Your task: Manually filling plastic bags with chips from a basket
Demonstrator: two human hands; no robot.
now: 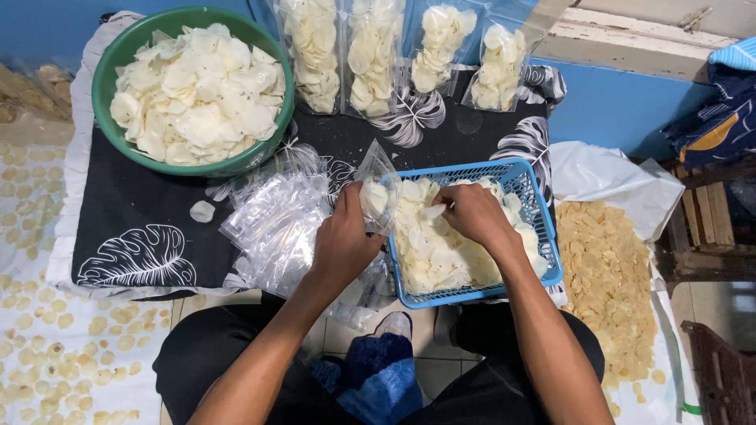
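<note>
Right now your left hand (342, 236) pinches a small clear bag (376, 193) open at centre frame, mouth tilted toward the blue basket (543, 212) just right of it; your right hand (472, 212), nearer the chips (429, 252), closes on a few.

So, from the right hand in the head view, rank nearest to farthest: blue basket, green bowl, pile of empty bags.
From the right hand:
1. Blue basket, directly under the hand.
2. Pile of empty bags, to its left, beyond the left hand.
3. Green bowl, far upper left.
</note>
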